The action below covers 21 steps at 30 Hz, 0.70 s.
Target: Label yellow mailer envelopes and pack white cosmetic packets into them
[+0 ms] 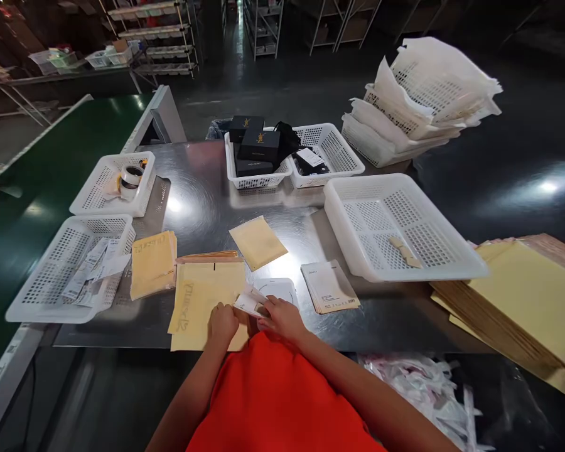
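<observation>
The right hand [282,316], almost closed, is pinching a white paper [249,302] at twelve o'clock from the red shirt [268,395]; the left hand [224,322], curled shut, is seemingly gripping its opposite edge, steadying it beside yellow envelopes [211,282].

Packing workspace: padded envelopes [208,295], storage racks, green conveyor belt [23,232].

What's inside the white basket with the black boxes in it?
The basket holds stacked black boxes with gold marks, and a floppy black thing beside them. The boxes cover the bottom, and they're closed, so I can't see under or inside them.
</observation>
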### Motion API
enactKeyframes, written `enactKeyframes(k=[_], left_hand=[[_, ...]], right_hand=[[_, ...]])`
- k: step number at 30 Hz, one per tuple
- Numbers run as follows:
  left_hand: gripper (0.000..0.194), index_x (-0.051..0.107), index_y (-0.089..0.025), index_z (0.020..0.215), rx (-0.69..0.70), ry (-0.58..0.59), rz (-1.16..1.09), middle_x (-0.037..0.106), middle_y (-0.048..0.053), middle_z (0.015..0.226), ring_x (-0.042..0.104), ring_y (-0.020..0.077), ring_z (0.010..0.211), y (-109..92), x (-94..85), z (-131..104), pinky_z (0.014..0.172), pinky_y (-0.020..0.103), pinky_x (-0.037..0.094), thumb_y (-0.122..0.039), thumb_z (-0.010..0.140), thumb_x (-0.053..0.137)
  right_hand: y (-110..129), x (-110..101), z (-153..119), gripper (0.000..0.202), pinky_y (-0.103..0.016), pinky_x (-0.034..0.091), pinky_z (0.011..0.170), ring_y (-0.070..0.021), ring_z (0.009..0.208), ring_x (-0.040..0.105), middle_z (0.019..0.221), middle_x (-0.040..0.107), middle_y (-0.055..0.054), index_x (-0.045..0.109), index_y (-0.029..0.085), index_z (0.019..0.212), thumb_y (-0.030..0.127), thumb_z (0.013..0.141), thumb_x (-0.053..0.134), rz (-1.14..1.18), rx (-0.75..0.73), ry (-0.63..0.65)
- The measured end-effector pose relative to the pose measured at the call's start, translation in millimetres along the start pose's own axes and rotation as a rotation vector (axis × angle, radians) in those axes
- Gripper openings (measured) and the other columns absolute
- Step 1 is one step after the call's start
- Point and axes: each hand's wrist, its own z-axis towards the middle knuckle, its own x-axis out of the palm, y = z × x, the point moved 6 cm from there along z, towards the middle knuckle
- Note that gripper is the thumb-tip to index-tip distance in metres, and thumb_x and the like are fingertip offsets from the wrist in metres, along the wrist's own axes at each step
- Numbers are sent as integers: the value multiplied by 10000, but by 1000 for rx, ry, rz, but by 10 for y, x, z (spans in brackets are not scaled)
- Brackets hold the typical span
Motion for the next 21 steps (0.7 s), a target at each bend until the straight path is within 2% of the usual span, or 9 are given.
enactKeyframes(k=[5,9,12,14,17,21], left_hand=[[300,676,-77,967,-7,0,-52,657,193,1033,613,288,1014,101,20,-15,862,359,439,-70,821,414],[324,635,-142,1050,13,-9,-151,660,131,1091,600,241,1066,221,65,-83,863,305,433,-66,805,436],[349,591,-204,1094,5,2,-230,702,59,940,654,201,908,329,97,-135,720,269,442,-71,819,422],[237,584,-212,998,6,10,-277,688,23,783,660,189,765,378,93,-151,645,257,424,-117,858,418],[147,533,-212,913,25,-24,-341,659,0,731,648,161,711,407,-9,-140,637,234,422,-202,921,387],[199,476,-207,961,28,-113,-362,653,15,768,646,152,736,387,-296,-115,649,228,423,-239,966,280]], right_hand=[[-17,-5,-3,283,-289,420,696,-231,928,626,1098,651,-83,627,179,997,424,858,649,-8,-7,-7],[136,47,50,245,-288,412,691,-213,912,631,1080,662,-53,608,193,1014,396,878,620,-12,-96,8],[251,137,119,201,-292,410,683,-214,898,637,1052,675,-43,593,201,1021,365,910,559,-30,-175,32],[283,194,164,218,-300,412,663,-224,856,643,1010,682,-65,587,183,1026,362,937,499,-54,-206,55],[326,232,203,215,-331,423,667,-255,825,638,981,674,-115,580,139,1041,300,918,505,-101,-273,82],[471,211,193,304,-366,420,784,-273,936,604,1058,642,-140,576,142,1063,142,765,637,-143,-456,93]])
